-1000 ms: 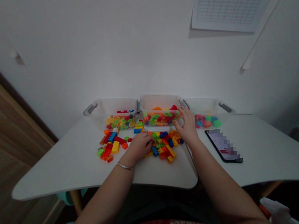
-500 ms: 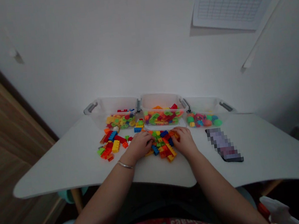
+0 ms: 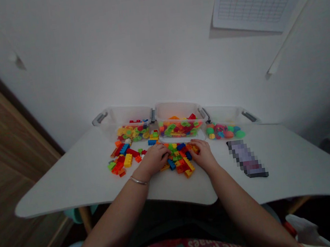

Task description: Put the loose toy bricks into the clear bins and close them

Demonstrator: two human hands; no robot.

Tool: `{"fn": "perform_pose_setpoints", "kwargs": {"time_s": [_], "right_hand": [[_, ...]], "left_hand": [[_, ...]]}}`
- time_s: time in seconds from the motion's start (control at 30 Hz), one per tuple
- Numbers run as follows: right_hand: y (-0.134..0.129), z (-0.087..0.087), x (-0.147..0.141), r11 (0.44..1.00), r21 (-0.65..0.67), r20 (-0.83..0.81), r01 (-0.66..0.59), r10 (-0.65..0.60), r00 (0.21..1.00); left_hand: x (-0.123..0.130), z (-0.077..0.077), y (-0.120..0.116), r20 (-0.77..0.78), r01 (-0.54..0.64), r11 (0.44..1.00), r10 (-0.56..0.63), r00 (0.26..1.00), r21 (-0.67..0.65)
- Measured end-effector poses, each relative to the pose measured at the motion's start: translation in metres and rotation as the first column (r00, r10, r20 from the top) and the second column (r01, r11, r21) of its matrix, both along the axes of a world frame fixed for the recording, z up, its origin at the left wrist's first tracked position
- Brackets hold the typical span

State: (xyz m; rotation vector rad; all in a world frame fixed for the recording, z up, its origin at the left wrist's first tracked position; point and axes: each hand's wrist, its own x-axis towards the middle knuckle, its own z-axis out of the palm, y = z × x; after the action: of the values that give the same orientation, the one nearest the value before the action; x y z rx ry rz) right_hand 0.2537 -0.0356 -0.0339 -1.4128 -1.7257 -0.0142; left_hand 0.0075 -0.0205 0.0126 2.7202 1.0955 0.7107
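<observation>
A loose pile of colourful toy building bricks (image 3: 179, 160) lies between my hands on the white table. My left hand (image 3: 157, 157), with a silver bangle at the wrist, rests at the pile's left side, its fingers curled inward; what they hold, if anything, is hidden. On the right side, my right hand (image 3: 204, 155) has its thumb and fingers bent around an orange brick (image 3: 195, 149). A second group of bricks, with a yellow brick (image 3: 128, 160) and a blue brick (image 3: 124, 149), lies left of my left hand.
Along the wall stand three clear plastic boxes: a left box (image 3: 127, 114) and a middle box (image 3: 178, 109) with small coloured pieces, and a right box (image 3: 224, 113) with rounder pieces. A phone (image 3: 247, 159) lies at the right. The table's front edge (image 3: 186, 202) curves below my forearms.
Both hands stay at the sides of the pile, with only slight finger movement. The bricks and boxes look the same; the view has shifted very slightly.
</observation>
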Motion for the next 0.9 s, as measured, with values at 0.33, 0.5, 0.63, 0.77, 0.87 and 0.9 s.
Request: {"fn": "perform_pose_setpoints", "kwargs": {"time_s": [0.33, 0.5, 0.63, 0.77, 0.87, 0.9], "right_hand": [[-0.001, 0.011, -0.001, 0.998, 0.036, -0.177, 0.046, -0.039, 0.983], [0.006, 0.030, 0.002, 0.982, 0.104, -0.339, 0.155, -0.112, 0.934], [0.018, 0.054, 0.005, 0.966, 0.188, -0.404, 0.176, -0.088, 0.911], [0.037, 0.068, 0.010, 0.966, 0.185, -0.492, 0.180, -0.067, 0.868], [0.051, 0.070, 0.013, 0.960, 0.159, -0.496, 0.232, -0.126, 0.859], [0.054, 0.070, 0.014, 0.955, 0.153, -0.481, 0.255, -0.153, 0.863]], "left_hand": [[0.001, 0.000, 0.001, 0.026, 0.003, 1.000, -0.003, 1.000, 0.002], [0.000, -0.002, 0.001, 0.031, 0.011, 1.000, -0.011, 0.999, 0.001], [0.000, -0.002, 0.002, 0.038, 0.010, 1.000, -0.009, 0.999, -0.016], [0.000, -0.002, 0.002, 0.044, 0.019, 1.000, -0.019, 0.999, -0.013], [-0.001, -0.003, 0.003, 0.043, 0.021, 1.000, -0.020, 0.999, -0.012], [-0.001, -0.003, 0.003, 0.039, 0.019, 1.000, -0.018, 0.999, -0.014]]}}
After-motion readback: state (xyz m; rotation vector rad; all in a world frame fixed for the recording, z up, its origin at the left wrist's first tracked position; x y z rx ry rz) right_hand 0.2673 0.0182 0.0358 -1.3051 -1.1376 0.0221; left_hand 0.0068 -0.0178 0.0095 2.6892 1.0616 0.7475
